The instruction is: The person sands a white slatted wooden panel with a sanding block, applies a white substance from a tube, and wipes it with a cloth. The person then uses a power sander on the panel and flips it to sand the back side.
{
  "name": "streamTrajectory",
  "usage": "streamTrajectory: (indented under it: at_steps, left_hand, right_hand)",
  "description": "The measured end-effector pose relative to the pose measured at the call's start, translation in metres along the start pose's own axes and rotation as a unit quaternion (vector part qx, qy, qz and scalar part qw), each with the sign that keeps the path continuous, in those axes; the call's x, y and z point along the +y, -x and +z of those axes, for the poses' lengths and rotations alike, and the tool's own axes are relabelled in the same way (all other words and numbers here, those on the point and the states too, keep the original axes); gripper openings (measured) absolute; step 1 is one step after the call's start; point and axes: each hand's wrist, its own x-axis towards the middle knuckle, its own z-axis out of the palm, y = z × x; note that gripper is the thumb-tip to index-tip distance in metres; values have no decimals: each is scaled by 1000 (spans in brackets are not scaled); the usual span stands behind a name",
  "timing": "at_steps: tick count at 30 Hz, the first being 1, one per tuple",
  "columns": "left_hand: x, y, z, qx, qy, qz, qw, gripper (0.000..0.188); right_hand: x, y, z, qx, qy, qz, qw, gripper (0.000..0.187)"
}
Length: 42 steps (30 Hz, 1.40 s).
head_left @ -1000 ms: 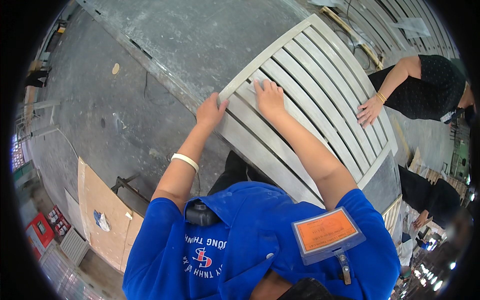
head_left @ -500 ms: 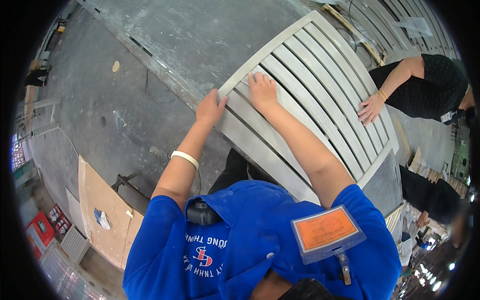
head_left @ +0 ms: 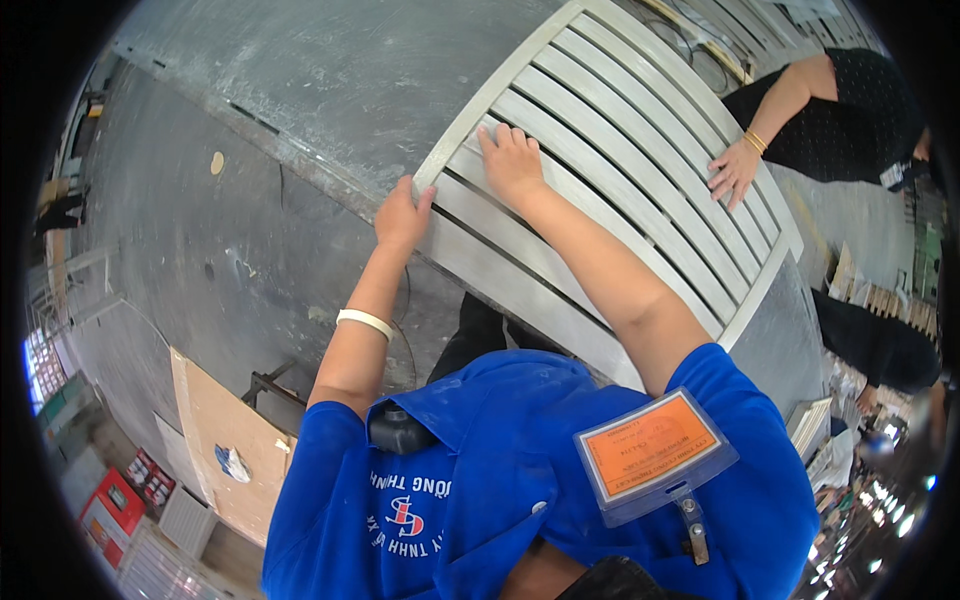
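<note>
A pale grey-white slatted panel (head_left: pixel 560 215) with a frame around its slats lies on the grey worktable. At its near left corner my left hand (head_left: pixel 402 212) grips the edge, thumb on the top side; the fingertips are partly hidden. My right hand (head_left: pixel 513 165) rests on the slats just to the right of that corner. Its fingers are stretched out, the index finger apart from the others, with nothing held. Farther right, a co-worker's hand (head_left: pixel 736 172) lies spread on the same panel.
The worktable (head_left: pixel 300 70) reaches away to the far left. A co-worker in black (head_left: pixel 850 120) stands at the panel's right, another (head_left: pixel 880 340) lower right. A cardboard sheet (head_left: pixel 225 430) is at the lower left. Behind the panel lie cables and more slatted pieces.
The view has shifted a little, so the panel sits higher and farther left in the picture. My right index finger has spread away from the other fingers. My left hand keeps its grip at the corner.
</note>
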Motion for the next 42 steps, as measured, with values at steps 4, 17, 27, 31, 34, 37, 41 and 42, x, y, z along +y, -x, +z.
streamTrajectory:
  at_steps: [4, 17, 27, 31, 34, 37, 41, 42]
  left_hand:
    - [-1, -1, 0, -11, -3, 0, 1000, 49]
    - [-5, -3, 3, -5, -32, 14, 999, 51]
    - [-2, -2, 2, 14, -41, 24, 999, 48]
    - [1, -3, 0, 0, -45, 12, 999, 48]
    - [1, -2, 1, -25, -62, 2, 998, 51]
    - [6, 0, 9, 57, -108, 83, 989, 57]
    - [34, -11, 29, 86, -165, 234, 954, 66]
    - [45, -15, 35, 85, -175, 282, 940, 68]
  right_hand:
    - [7, 19, -11, -19, -29, 17, 999, 47]
    - [12, -5, -1, -13, -16, 39, 999, 45]
    - [18, -12, -6, -108, 4, 77, 991, 47]
    - [12, -25, -16, -72, -40, 53, 995, 45]
    - [16, -22, -13, -83, -21, 55, 995, 48]
    - [40, 28, -9, -39, -3, 57, 998, 52]
    - [79, 132, -24, -85, 8, 115, 990, 54]
    - [84, 153, -35, -71, 13, 111, 991, 54]
